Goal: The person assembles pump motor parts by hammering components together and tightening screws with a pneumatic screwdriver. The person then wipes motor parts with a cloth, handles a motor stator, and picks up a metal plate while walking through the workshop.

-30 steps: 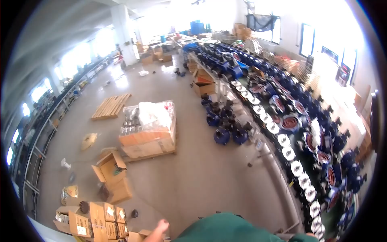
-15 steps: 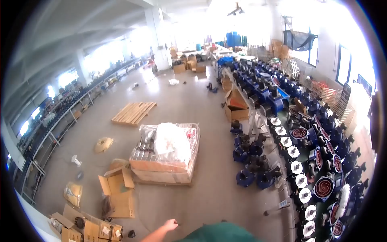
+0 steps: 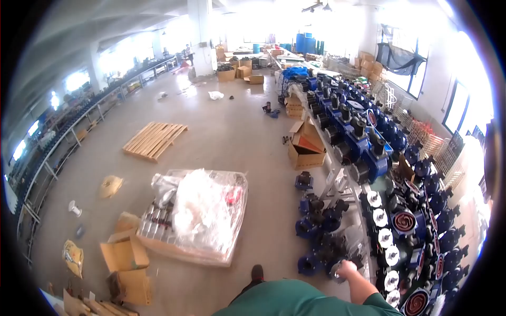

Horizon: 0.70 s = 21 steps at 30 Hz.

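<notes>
My right hand [image 3: 346, 269] reaches out at the lower right, its fingers curled in. A small pale, rounded shape shows at the fingertips; I cannot tell whether it is held or lies behind them. Just beyond the hand, dark blue motor-like units [image 3: 321, 242] stand on the floor in a cluster. To its right, round white metal discs with dark centres [image 3: 391, 256] line the edge of the long bench. My left hand is out of view.
A plastic-wrapped pallet load [image 3: 205, 210] stands ahead to the left, with a bare wooden pallet [image 3: 155, 140] farther off. Open cardboard boxes [image 3: 125, 253] lie at left; another open box [image 3: 307, 150] sits beside the bench. Blue machine housings [image 3: 377, 160] crowd the bench.
My left hand has dropped out of view. My right hand has come into view at the lower right. The wrapped load now appears nearer and lower, and a shoe shows below it.
</notes>
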Each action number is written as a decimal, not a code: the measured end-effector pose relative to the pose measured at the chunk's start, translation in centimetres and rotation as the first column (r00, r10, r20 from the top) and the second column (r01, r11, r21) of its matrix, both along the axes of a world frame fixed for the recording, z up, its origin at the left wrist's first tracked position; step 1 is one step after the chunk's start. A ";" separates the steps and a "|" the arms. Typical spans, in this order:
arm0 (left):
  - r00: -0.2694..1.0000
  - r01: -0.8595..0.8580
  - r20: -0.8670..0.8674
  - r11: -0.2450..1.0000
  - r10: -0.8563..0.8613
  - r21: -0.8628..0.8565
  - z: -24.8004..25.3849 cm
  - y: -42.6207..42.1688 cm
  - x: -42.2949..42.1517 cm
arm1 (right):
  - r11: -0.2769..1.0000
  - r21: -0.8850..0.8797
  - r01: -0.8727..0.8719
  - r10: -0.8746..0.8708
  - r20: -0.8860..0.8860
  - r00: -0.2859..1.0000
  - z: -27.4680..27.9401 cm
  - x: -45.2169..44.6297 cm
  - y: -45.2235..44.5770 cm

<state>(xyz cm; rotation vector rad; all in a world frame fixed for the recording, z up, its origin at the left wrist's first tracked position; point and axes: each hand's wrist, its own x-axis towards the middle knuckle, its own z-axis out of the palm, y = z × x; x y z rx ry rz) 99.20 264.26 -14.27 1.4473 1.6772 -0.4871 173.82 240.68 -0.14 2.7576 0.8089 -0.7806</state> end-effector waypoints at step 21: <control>0.968 -0.063 0.247 0.995 0.044 0.073 -4.7 61.5 45.6 | 0.923 -0.303 0.239 -0.343 -0.359 0.868 -14.1 21.9 28.3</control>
